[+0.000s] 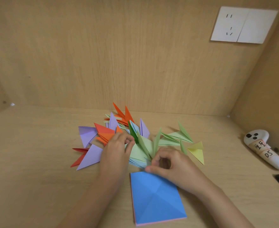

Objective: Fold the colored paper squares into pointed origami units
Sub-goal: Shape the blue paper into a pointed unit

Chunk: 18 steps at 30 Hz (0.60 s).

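While a heap of finished pointed units (105,137) lay on the desk (36,162), the right hand (168,163) pinched a blurred light green unit (156,142) there and the left hand (117,145) curled beside it, grip unclear. Nearer, a stack of blue squares (156,198), merely creased on top, awaited folding.

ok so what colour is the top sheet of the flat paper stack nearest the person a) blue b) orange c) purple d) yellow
a: the top sheet is plain blue with diagonal creases, lying just on the near side of the right hand, while yellow, purple and orange show only among the folded pieces farther back.
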### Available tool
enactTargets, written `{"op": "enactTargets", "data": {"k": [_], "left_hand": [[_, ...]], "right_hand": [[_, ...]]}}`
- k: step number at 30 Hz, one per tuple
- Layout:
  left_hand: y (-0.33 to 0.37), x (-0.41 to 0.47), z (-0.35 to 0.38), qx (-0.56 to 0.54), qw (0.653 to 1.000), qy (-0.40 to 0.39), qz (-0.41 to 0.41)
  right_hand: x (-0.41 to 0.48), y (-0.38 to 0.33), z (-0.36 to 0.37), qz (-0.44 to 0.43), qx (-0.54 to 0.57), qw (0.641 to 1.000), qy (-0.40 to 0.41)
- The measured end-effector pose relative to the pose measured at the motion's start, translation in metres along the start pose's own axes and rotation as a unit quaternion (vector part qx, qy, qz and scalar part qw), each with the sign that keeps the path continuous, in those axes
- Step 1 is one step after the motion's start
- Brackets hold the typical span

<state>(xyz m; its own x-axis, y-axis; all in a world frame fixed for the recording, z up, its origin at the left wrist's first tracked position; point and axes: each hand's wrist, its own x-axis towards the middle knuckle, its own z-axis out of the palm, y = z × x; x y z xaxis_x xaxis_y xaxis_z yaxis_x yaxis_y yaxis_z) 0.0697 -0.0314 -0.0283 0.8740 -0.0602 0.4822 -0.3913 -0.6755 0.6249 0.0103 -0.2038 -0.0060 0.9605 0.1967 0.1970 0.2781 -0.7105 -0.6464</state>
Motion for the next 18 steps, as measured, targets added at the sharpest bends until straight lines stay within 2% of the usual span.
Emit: {"op": "enactTargets", "data": {"k": [9, 18], "left_hand": [[-0.0031, 0.0006, 0.0004, 0.048, 0.999, 0.004, 0.003], [0.0017, 0.0011, -0.0040, 0.013, 0.998, 0.054, 0.041]], "right_hand": [[-0.0004, 0.0068, -0.0052, -0.014, -0.062, 0.993, -0.095], [0.0005, -0.0022, -0.0042, 0.006, 0.001, 0.997, -0.076]]}}
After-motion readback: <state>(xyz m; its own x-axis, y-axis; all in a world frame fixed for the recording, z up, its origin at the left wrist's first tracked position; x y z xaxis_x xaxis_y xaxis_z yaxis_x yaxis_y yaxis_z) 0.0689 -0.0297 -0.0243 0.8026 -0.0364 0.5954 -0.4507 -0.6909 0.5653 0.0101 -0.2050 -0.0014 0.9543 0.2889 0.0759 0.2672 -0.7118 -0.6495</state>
